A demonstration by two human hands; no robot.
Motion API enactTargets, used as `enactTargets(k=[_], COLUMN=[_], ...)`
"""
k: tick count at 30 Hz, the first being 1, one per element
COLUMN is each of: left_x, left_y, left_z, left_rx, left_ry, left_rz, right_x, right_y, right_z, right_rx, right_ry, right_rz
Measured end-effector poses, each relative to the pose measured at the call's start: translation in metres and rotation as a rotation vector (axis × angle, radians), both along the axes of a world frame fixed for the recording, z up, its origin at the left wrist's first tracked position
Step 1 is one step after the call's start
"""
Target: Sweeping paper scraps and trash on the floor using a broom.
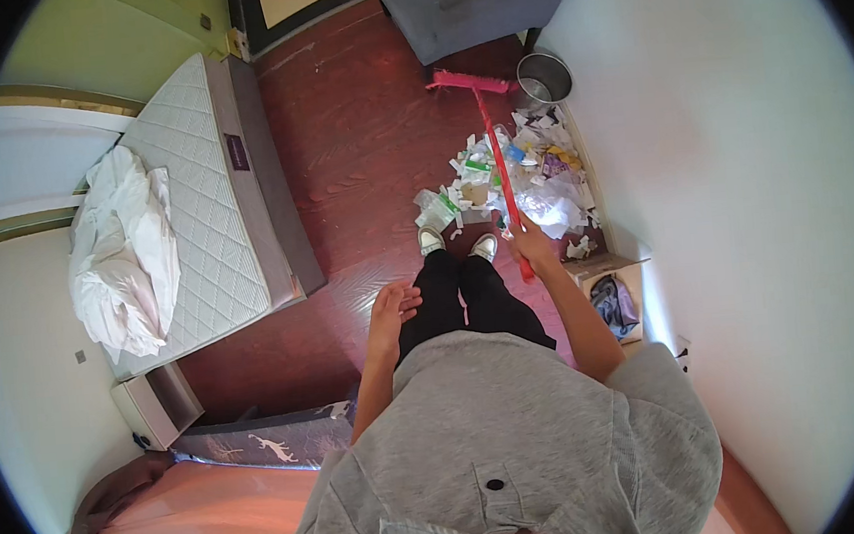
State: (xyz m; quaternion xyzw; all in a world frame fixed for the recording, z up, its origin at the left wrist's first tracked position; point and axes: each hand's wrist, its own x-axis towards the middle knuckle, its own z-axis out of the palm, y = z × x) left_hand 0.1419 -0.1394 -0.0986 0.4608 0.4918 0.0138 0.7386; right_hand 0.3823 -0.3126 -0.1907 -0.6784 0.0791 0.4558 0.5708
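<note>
My right hand (532,245) grips the red handle of a broom (495,145) near its end. The broom's pink head (471,80) is at the far end, beside a metal bin (544,78) and in front of a grey armchair. Under and beside the handle lies a heap of litter (539,160): white scraps, clear plastic and coloured wrappers, close to the wall and just past my shoes. My left hand (394,311) hangs in front of my left thigh, fingers loosely bent, holding nothing.
A grey armchair (482,14) stands at the far side. On the left is a mattress (206,232) on a bed base, with a crumpled white quilt (123,253). An open cardboard box (627,281) holding cloth stands by the right wall. A bed with an orange sheet (213,517) lies at lower left.
</note>
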Motion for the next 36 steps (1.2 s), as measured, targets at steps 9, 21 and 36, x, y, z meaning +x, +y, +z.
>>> enactTargets(k=[9,21,36], left_x=[-0.044,-0.022,0.08], left_y=[-0.023,-0.037,0.014], left_z=[0.007,0.017,0.005], left_rx=[-0.019,-0.009,0.022], left_ry=[0.203,0.166,0.004], left_rz=[0.213,0.234,-0.312], right_x=[0.092,0.045,-0.087], right_y=[0.076,-0.011,-0.214], right_z=[-0.147,-0.12,0.01], right_rx=[-0.314,-0.72,-0.505], right_ry=[-0.439,-0.495,-0.482], right_rz=[0.241,0.626,0.689])
